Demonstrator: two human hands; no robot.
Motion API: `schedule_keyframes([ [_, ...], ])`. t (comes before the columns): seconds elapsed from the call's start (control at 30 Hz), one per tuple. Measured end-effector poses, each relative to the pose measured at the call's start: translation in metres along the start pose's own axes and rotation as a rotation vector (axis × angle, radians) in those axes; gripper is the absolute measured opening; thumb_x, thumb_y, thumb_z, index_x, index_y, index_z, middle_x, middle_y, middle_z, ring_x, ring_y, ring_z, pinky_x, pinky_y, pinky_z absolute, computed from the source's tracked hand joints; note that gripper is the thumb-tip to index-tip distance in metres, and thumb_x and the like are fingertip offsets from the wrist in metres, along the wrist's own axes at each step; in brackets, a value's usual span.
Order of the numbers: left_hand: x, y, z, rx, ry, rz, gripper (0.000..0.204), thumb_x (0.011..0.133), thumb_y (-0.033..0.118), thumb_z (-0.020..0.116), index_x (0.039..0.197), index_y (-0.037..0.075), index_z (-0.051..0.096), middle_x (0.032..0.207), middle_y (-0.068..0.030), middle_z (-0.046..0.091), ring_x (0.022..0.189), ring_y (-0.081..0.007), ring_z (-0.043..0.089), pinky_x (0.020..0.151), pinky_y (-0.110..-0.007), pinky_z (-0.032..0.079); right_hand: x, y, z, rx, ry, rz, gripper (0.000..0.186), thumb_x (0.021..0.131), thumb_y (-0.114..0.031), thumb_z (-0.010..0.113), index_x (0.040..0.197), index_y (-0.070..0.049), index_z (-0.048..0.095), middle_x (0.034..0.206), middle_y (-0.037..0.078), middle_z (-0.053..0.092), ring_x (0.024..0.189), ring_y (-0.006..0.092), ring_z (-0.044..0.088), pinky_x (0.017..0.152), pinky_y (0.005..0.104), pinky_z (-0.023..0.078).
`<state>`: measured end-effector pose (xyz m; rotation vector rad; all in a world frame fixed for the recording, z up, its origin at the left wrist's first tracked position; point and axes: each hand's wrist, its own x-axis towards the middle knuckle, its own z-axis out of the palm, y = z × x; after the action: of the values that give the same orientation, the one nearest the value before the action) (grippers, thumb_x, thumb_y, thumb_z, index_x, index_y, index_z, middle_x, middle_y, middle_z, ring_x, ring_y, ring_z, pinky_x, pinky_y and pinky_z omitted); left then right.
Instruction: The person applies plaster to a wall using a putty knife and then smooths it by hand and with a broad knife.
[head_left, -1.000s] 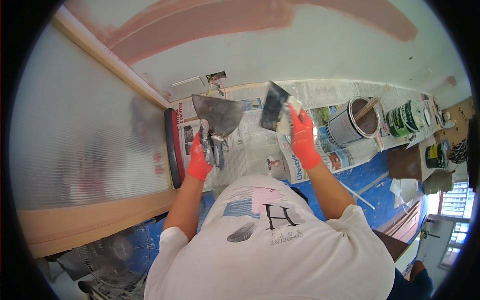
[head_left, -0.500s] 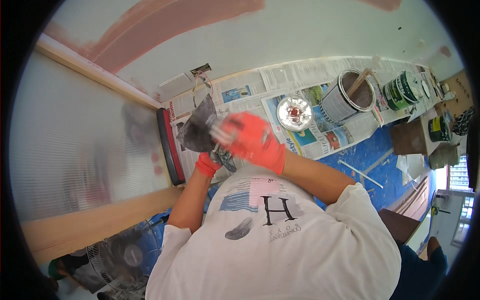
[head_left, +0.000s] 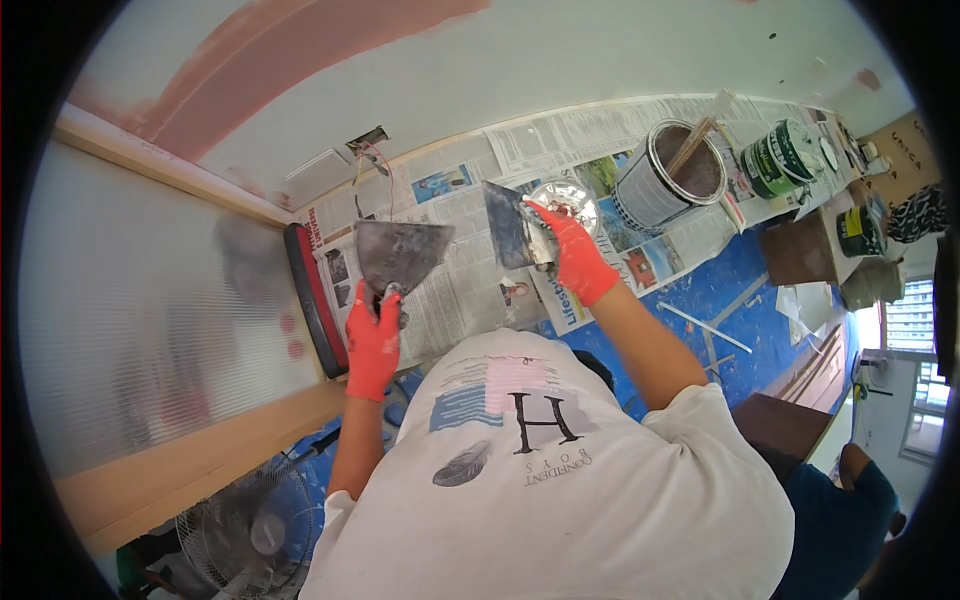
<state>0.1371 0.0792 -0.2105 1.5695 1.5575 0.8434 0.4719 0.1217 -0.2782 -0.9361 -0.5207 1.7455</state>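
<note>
My left hand [head_left: 373,348], in a red-orange glove, is closed on a wide putty knife [head_left: 402,250] whose smeared grey blade points away from me. My right hand [head_left: 583,262], gloved the same, grips a second putty knife [head_left: 508,228]. That blade is raised beside a round silver lid [head_left: 582,196] and is apart from the first blade. Reddish-brown filler lies on the lid, partly covered by my right hand. To its right stands an open metal can [head_left: 640,187] of brownish paste, with wooden stir sticks [head_left: 690,150] leaning inside.
Newspaper sheets [head_left: 450,275] cover the surface along the wall. A black-and-red strip-shaped object [head_left: 313,300] stands by the ribbed translucent panel [head_left: 180,320]. Wires [head_left: 375,165] poke from a wall opening. A green tub [head_left: 775,165] is farther right, a fan [head_left: 262,530] lower left.
My hands were together, the right one blurred against the blades. Now they are apart: the right has moved with its putty knife toward the lid, the left blade is in plain sight.
</note>
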Motion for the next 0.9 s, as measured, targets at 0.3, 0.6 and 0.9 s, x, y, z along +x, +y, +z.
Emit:
schedule_keyframes([
  [0.3,0.048,-0.03,0.039,0.629,0.089,0.317,0.042,0.096,0.028,0.059,0.131,0.005,0.058,0.111,-0.0225,0.063,0.093,-0.0371,0.064,0.081,-0.041,0.052,-0.034,0.013,0.023,-0.662,-0.072,-0.261,0.046,0.095,-0.039,0.064,0.128,-0.006,0.06,0.091,0.009,0.065,0.077,0.0184,0.063,0.069,0.0293,0.052],
  [0.6,0.037,-0.078,0.004,-0.971,-0.491,-0.786,0.041,0.1,0.049,0.05,0.1,0.011,0.066,0.058,0.0003,0.049,0.044,-0.015,0.05,0.043,-0.031,0.045,-0.077,-0.047,-0.041,0.33,0.231,-0.437,0.037,0.095,-0.012,0.058,0.131,-0.004,0.058,0.113,0.007,0.065,0.108,0.0188,0.062,0.097,0.0335,0.048],
  [0.9,0.033,-0.071,0.025,-0.352,-0.558,-0.52,0.038,0.099,0.046,0.055,0.095,0.009,0.064,0.067,-0.0012,0.056,0.048,-0.015,0.054,0.043,-0.032,0.043,-0.179,-0.147,-0.013,-0.458,0.621,-0.761,0.04,0.099,-0.019,0.054,0.133,0.003,0.056,0.109,0.006,0.066,0.092,0.0116,0.062,0.079,0.0238,0.05],
])
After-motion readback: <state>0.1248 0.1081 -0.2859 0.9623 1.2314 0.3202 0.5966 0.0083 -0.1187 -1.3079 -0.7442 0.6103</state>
